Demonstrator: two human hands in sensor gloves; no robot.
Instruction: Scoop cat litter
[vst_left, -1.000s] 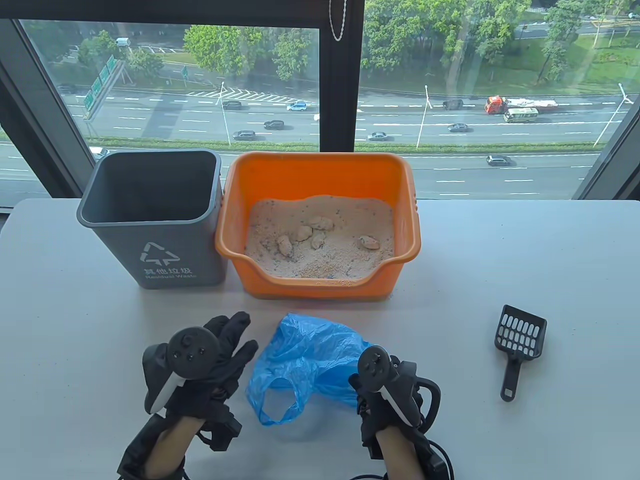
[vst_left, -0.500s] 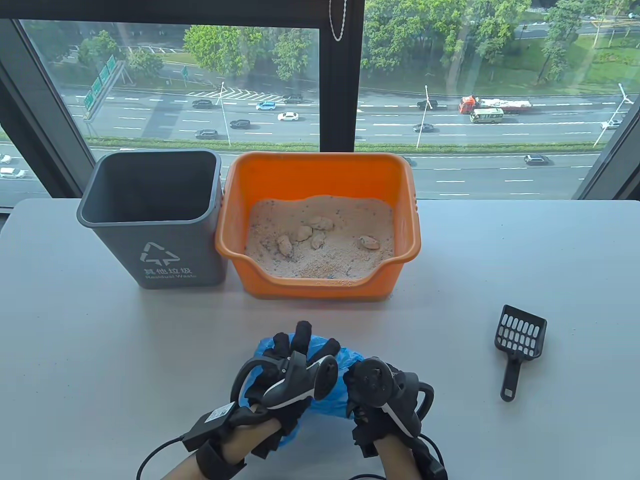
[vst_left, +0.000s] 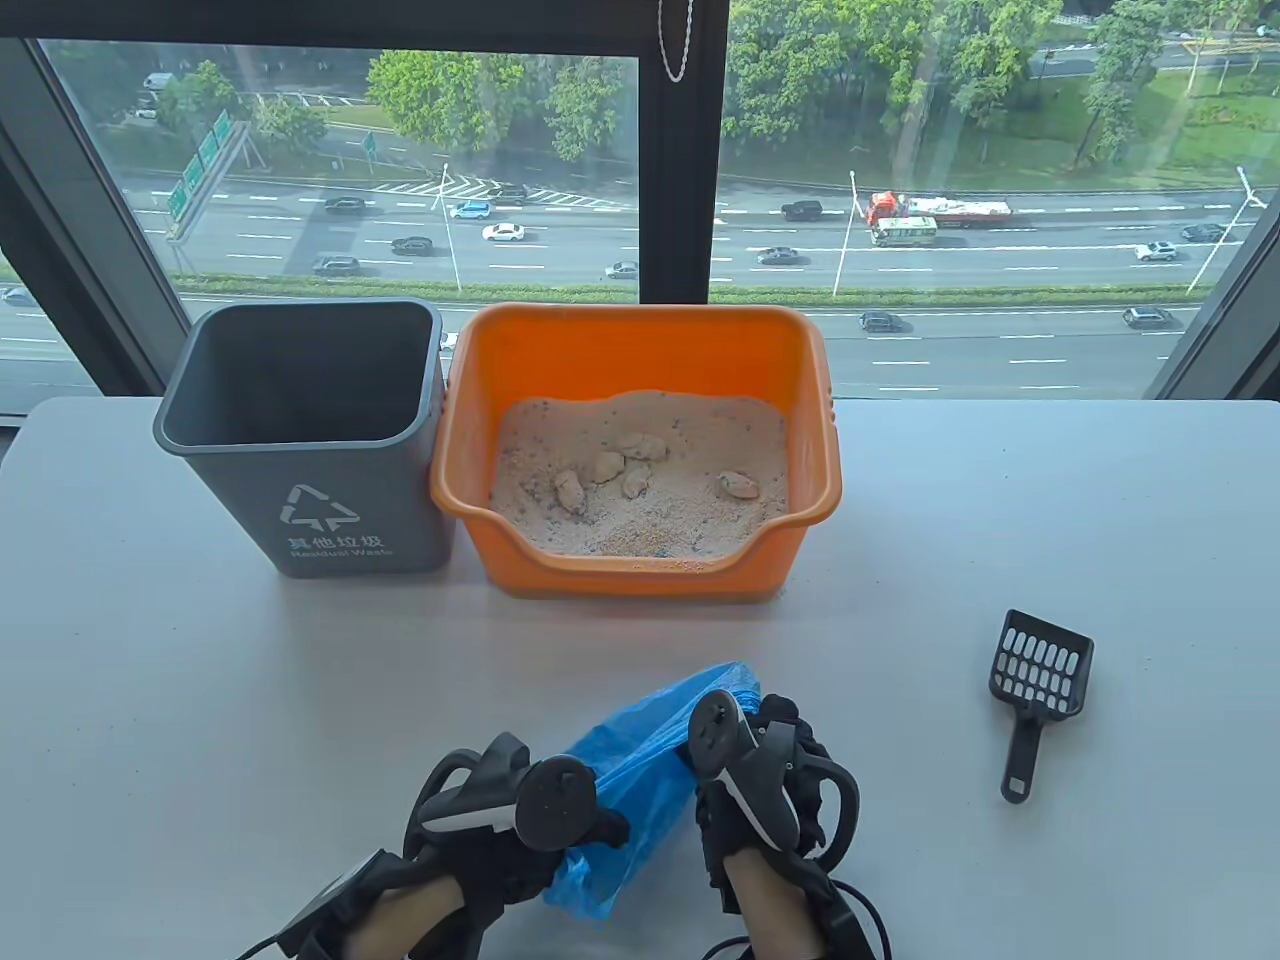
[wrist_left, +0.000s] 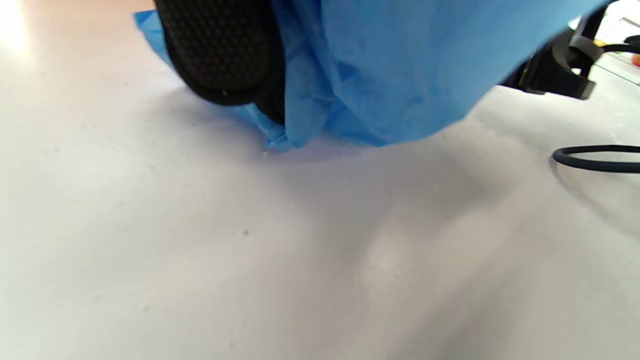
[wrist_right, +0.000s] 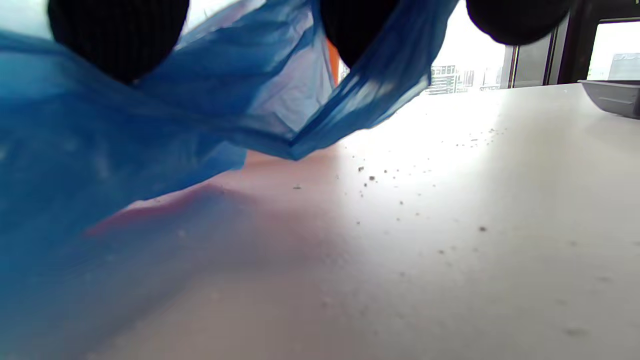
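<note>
A blue plastic bag (vst_left: 640, 765) is stretched between both hands near the table's front edge. My left hand (vst_left: 575, 835) grips its near end, and my right hand (vst_left: 770, 725) grips its far end. In the left wrist view the bag (wrist_left: 395, 65) hangs beside a gloved fingertip (wrist_left: 215, 45). The right wrist view shows the bag (wrist_right: 150, 130) pinched among dark fingertips (wrist_right: 117, 35). The orange litter box (vst_left: 640, 345) holds sandy litter with several clumps (vst_left: 605, 465). A black slotted scoop (vst_left: 1035, 690) lies on the table to the right.
A grey waste bin (vst_left: 305, 430) stands left of the litter box, touching it. A window runs behind the table. Cables (wrist_left: 595, 160) trail from the gloves near the front edge. Small litter grains (wrist_right: 380, 180) are scattered on the white table (vst_left: 1050, 480).
My left hand moved right from the bare table onto the bag and gripped it. Both hands gathered the bag off the table, stretching it into a narrower diagonal shape.
</note>
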